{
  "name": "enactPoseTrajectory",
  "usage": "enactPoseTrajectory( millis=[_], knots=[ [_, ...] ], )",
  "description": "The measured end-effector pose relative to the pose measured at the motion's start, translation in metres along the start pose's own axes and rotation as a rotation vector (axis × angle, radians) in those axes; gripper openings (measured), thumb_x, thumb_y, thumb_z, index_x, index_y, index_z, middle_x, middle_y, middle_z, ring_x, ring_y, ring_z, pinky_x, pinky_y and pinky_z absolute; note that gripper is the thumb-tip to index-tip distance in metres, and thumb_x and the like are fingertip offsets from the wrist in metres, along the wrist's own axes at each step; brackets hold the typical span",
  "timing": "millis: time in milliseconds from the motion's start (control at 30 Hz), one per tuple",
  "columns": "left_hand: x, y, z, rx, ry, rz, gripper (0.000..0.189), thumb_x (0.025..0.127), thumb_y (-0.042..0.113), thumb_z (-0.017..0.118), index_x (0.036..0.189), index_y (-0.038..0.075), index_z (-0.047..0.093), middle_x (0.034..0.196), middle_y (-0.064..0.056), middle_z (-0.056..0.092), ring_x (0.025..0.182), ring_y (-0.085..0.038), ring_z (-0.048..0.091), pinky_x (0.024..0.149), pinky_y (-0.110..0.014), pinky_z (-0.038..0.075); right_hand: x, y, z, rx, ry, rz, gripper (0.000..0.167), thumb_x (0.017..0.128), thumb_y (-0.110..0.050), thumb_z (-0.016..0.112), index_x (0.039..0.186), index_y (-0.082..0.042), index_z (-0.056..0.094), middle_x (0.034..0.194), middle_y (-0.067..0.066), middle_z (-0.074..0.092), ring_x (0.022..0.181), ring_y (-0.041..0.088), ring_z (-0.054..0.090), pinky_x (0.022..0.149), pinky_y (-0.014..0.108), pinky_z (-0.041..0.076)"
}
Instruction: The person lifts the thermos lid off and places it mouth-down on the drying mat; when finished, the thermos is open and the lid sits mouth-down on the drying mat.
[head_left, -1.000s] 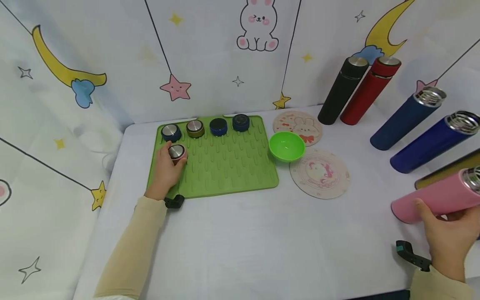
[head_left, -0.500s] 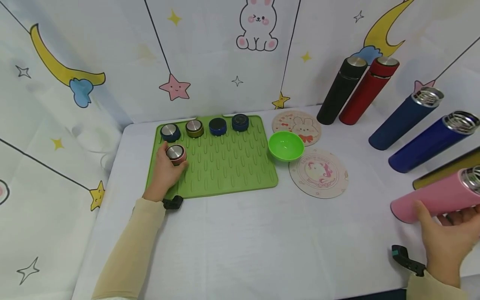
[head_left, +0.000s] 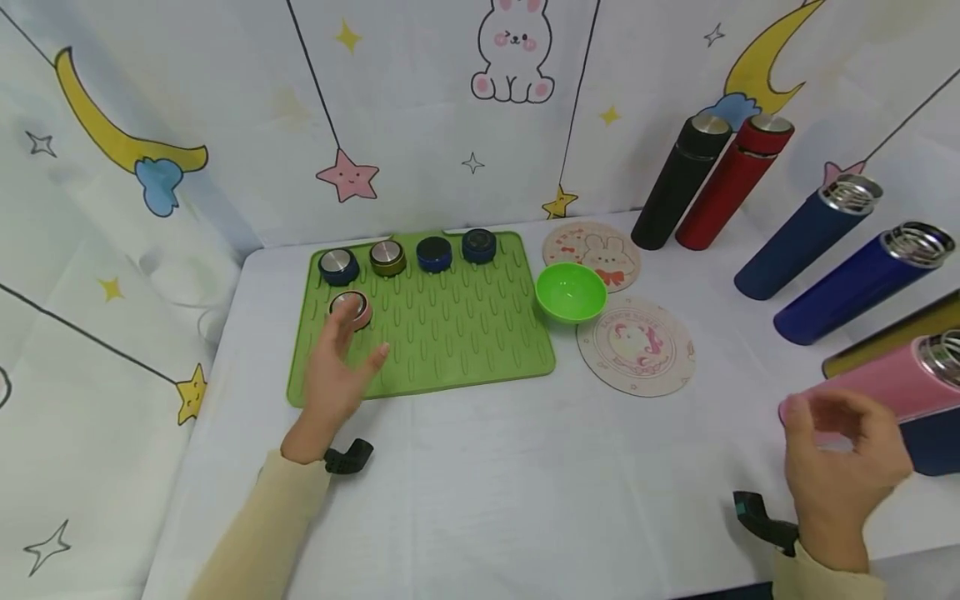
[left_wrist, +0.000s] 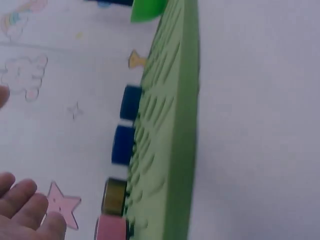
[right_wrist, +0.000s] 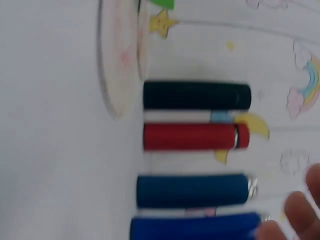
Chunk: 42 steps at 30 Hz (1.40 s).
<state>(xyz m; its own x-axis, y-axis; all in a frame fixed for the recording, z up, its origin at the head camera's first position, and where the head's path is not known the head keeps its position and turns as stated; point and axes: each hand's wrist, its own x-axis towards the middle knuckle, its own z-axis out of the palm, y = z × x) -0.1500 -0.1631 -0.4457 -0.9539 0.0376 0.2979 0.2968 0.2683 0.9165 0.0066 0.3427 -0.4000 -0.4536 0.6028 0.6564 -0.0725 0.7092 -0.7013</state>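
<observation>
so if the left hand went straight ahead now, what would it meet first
Probably the round pink lid with the silver top: the left hand overlaps it in the head view. Depth is unclear, so it might pass above, towards the round dark blue lid with a silver top.

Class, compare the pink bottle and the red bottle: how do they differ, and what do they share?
The pink bottle has its steel mouth uncovered, while the red bottle wears a red cap. The pink bottle is pale; the red bottle is deep-coloured. In the head view, the right hand partly hides the pink bottle, whereas the red bottle stands beside the black bottle. Both are tall cylinders.
</observation>
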Motion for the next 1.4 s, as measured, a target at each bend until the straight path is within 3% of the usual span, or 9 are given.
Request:
enactPoseTrajectory(
  millis=[100,200,267,400,500,633,767,933,1400],
  knots=[
    [-0.019,0.011,0.012,-0.024,-0.073,0.030,0.076,0.092,0.000,0.076,0.158,0.007,0.040,0.163,-0.014,0.045,0.153,-0.030,0.041,0.125,-0.022,0.034,0.019,0.000,0.026,0.072,-0.159,-0.019,0.041,0.086,-0.011,0.080,0.123,0.003,0.072,0.110,-0.018,0.073,0.089,-0.012,0.064,0.079,0.002,0.046],
    [-0.038,0.022,0.023,-0.074,-0.155,0.049,0.078,0.091,-0.001,0.077,0.158,0.007,0.040,0.162,-0.016,0.046,0.153,-0.028,0.042,0.121,-0.016,0.035,0.042,0.000,0.055,-0.030,-0.325,0.050,0.055,0.093,-0.021,0.078,0.145,-0.019,0.060,0.135,-0.007,0.070,0.105,-0.005,0.067,0.084,0.003,0.050],
    [-0.050,0.028,0.029,-0.099,-0.208,0.059,0.076,0.091,0.000,0.077,0.158,0.008,0.041,0.162,-0.015,0.046,0.152,-0.022,0.043,0.120,-0.016,0.036,0.059,0.004,0.079,-0.084,-0.379,0.107,0.062,0.095,-0.028,0.075,0.153,-0.026,0.050,0.146,0.000,0.064,0.115,0.007,0.068,0.088,0.007,0.052],
    [-0.075,0.033,0.036,-0.121,-0.283,0.082,0.071,0.091,0.004,0.078,0.155,0.011,0.046,0.159,-0.012,0.051,0.148,-0.007,0.046,0.119,-0.019,0.040,0.099,0.025,0.125,-0.135,-0.412,0.234,0.068,0.099,-0.037,0.067,0.159,-0.029,0.035,0.158,-0.001,0.051,0.129,0.026,0.064,0.103,0.021,0.053],
    [-0.091,0.033,0.038,-0.127,-0.309,0.086,0.069,0.090,0.003,0.079,0.153,0.013,0.050,0.155,-0.012,0.055,0.145,-0.006,0.050,0.117,-0.021,0.044,0.129,0.047,0.158,-0.133,-0.420,0.321,0.072,0.100,-0.041,0.061,0.162,-0.028,0.027,0.164,-0.001,0.043,0.135,0.024,0.060,0.109,0.028,0.051],
    [-0.108,0.031,0.040,-0.148,-0.322,0.054,0.068,0.089,0.001,0.080,0.150,0.014,0.053,0.151,-0.013,0.058,0.141,-0.010,0.055,0.115,-0.023,0.047,0.166,0.070,0.192,-0.118,-0.460,0.376,0.082,0.100,-0.044,0.058,0.166,-0.026,0.014,0.172,0.003,0.028,0.149,0.027,0.047,0.122,0.040,0.044],
    [-0.113,0.028,0.040,-0.163,-0.300,0.037,0.066,0.088,0.000,0.080,0.147,0.013,0.055,0.148,-0.018,0.060,0.139,-0.014,0.058,0.115,-0.024,0.048,0.194,0.084,0.216,-0.074,-0.545,0.403,0.090,0.100,-0.043,0.058,0.166,-0.027,-0.002,0.176,0.006,0.015,0.159,0.030,0.029,0.130,0.047,0.030],
    [-0.110,0.022,0.039,-0.185,-0.270,0.076,0.064,0.087,-0.004,0.079,0.145,0.007,0.056,0.143,-0.024,0.061,0.137,-0.011,0.059,0.114,-0.024,0.049,0.213,0.092,0.234,-0.048,-0.629,0.439,0.091,0.101,-0.041,0.062,0.164,-0.031,-0.004,0.177,0.001,0.014,0.163,0.025,0.021,0.132,0.049,0.024],
    [-0.107,0.016,0.038,-0.190,-0.263,0.105,0.061,0.088,-0.002,0.079,0.144,0.004,0.056,0.142,-0.021,0.062,0.136,-0.010,0.059,0.114,-0.028,0.050,0.219,0.090,0.240,-0.061,-0.652,0.515,0.084,0.102,-0.044,0.061,0.161,-0.032,0.003,0.176,-0.002,0.016,0.162,0.021,0.023,0.133,0.046,0.022]
  ],
)
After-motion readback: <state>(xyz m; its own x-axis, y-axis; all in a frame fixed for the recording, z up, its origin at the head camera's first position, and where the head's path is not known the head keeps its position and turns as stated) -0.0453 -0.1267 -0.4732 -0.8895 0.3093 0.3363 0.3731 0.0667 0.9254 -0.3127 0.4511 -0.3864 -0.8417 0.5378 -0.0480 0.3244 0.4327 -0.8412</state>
